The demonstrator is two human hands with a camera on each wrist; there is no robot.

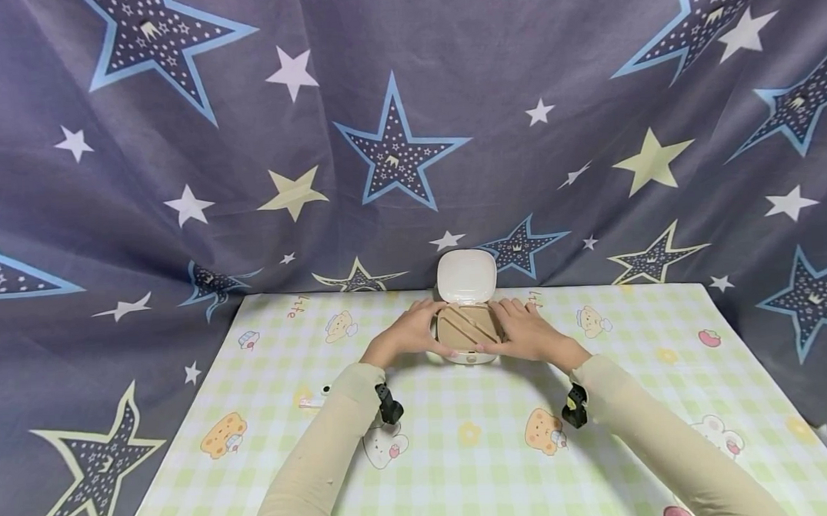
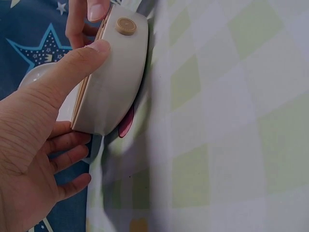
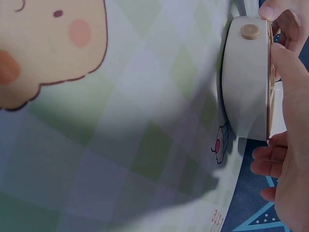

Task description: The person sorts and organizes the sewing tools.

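Note:
A small white box (image 2: 113,77) with rounded corners stands at the far middle of the table, its white lid (image 1: 467,276) raised at the back. Inside lies a tan insert (image 1: 451,335) crossed by slanting ridges. A round tan button (image 3: 250,32) sits on the front wall. My left hand (image 1: 413,331) holds the box's left side, thumb at the front rim and other fingers toward the back. On the opposite side my right hand (image 1: 527,331) grips likewise, its thumb (image 3: 285,60) at the front rim. What lies under the insert is hidden.
A green-and-white checked cloth (image 1: 464,471) with cartoon prints covers the table. Right behind the raised lid hangs a dark curtain (image 1: 399,235) with stars. The table's far edge is close behind the box.

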